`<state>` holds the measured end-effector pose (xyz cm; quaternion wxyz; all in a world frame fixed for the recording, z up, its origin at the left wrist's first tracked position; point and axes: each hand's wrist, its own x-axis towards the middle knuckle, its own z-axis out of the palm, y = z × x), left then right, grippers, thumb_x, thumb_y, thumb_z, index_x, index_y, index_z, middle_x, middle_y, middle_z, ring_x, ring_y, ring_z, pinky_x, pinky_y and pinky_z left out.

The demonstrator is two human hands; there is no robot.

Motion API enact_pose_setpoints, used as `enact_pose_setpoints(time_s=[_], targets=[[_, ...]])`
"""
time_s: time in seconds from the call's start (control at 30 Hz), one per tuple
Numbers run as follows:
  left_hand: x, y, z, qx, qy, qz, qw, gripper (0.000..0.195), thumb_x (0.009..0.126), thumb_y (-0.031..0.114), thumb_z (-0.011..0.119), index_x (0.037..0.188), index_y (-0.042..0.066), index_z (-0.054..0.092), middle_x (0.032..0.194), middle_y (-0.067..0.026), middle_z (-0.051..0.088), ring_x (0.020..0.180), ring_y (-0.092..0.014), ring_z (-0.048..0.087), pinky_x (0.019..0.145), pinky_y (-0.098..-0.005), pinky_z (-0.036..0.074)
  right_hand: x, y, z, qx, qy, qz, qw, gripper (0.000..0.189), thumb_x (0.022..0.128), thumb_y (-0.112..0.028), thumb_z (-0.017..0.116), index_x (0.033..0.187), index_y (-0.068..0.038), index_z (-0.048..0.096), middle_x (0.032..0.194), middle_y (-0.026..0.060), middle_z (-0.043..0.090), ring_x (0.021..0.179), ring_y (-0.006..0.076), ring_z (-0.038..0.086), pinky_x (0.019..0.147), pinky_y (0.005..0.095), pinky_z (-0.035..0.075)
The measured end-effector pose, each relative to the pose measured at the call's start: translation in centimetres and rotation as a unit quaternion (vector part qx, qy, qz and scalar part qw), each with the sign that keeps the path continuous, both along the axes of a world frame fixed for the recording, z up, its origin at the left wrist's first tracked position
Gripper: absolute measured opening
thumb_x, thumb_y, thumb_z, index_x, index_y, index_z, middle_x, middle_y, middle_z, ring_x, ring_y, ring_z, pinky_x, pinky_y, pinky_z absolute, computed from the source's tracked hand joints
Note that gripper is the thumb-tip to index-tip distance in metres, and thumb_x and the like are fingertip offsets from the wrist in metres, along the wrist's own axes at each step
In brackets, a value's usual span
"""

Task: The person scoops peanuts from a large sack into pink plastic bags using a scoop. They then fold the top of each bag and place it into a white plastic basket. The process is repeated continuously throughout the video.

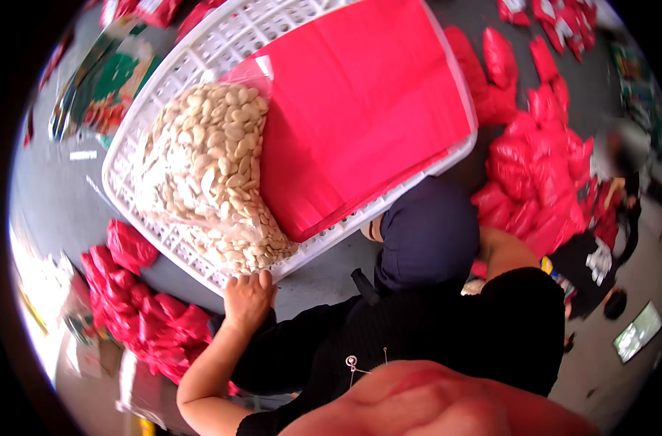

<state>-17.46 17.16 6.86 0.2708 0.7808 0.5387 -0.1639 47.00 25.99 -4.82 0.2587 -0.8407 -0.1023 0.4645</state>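
My left hand (249, 300) grips the near rim of a white plastic basket (186, 275), its fingers curled over the edge. Beside that hand, inside the basket, lies a clear plastic bag of large pale seeds (216, 158), which look like pumpkin seeds. A stack of flat red sheets or bags (358, 109) fills the basket's right part, partly under the clear bag's edge. My right arm reaches down beside my dark-clothed knee, and the right hand is out of view behind it.
Filled red plastic bags (145, 316) are piled at lower left, and a larger heap of red bags (538, 163) lies on the right. A green printed bag (115, 87) rests at upper left. Another person in a black top (581, 267) is at the right.
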Motion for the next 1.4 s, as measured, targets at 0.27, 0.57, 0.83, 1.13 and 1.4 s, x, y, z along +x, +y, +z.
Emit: enact_pose_setpoints(time_s=[0.27, 0.57, 0.83, 1.13, 1.4], targets=[[1.4, -5.1, -2.8, 0.203, 0.039, 0.112, 0.972, 0.017, 0.07, 0.021, 0.063, 0.079, 0.016, 0.049, 0.071, 0.0011, 0.05, 0.072, -0.018, 0.051, 0.062, -0.0347, 0.04, -3.6, 13.7, -0.8, 0.124, 0.114, 0.106, 0.98, 0.069, 0.093, -0.06, 0.043, 0.135, -0.005, 0.05, 0.126, 0.0105, 0.06, 0.11, 0.0279, 0.06, 0.092, 0.0461, 0.048], [6.5, -7.8, -3.3, 0.384, 0.2, 0.263, 0.862, 0.008, 0.078, 0.022, 0.06, 0.083, 0.016, 0.064, 0.082, 0.0003, 0.064, 0.084, -0.018, 0.063, 0.066, -0.033, 0.047, -16.0, 20.7, 5.4, 0.199, 0.287, 0.37, 0.861, 0.073, 0.094, -0.063, 0.041, 0.137, -0.005, 0.048, 0.13, 0.0107, 0.059, 0.113, 0.0287, 0.059, 0.094, 0.0468, 0.048], [6.0, -6.5, -3.9, 0.299, 0.29, 0.346, 0.841, 0.013, 0.084, 0.02, 0.056, 0.088, 0.016, 0.068, 0.088, -0.0032, 0.067, 0.087, -0.022, 0.065, 0.063, -0.0339, 0.051, -26.1, 34.8, 4.4, -0.038, 0.258, 0.695, 0.669, 0.073, 0.094, -0.062, 0.044, 0.14, -0.006, 0.039, 0.136, 0.0096, 0.053, 0.12, 0.0288, 0.055, 0.098, 0.0517, 0.044], [-0.2, -19.7, -6.1, 0.252, 0.407, 0.544, 0.689, 0.017, 0.084, 0.021, 0.053, 0.082, 0.019, 0.07, 0.089, -0.0025, 0.07, 0.086, -0.023, 0.069, 0.067, -0.0396, 0.054, -39.6, 22.9, 10.2, -0.26, 0.238, 0.827, 0.438, 0.076, 0.094, -0.063, 0.041, 0.142, -0.004, 0.037, 0.136, 0.0164, 0.053, 0.123, 0.031, 0.053, 0.105, 0.0512, 0.037], [2.5, -34.5, -3.0, -0.034, 0.431, 0.751, 0.5, 0.029, 0.094, 0.022, 0.047, 0.115, 0.016, 0.067, 0.124, -0.0031, 0.061, 0.113, -0.032, 0.061, 0.074, -0.058, 0.054, -35.9, 0.7, 7.6, -0.294, 0.302, 0.855, 0.302, 0.063, 0.096, -0.043, 0.056, 0.14, -0.004, 0.035, 0.137, 0.0226, 0.048, 0.122, 0.0376, 0.053, 0.099, 0.0501, 0.044]])
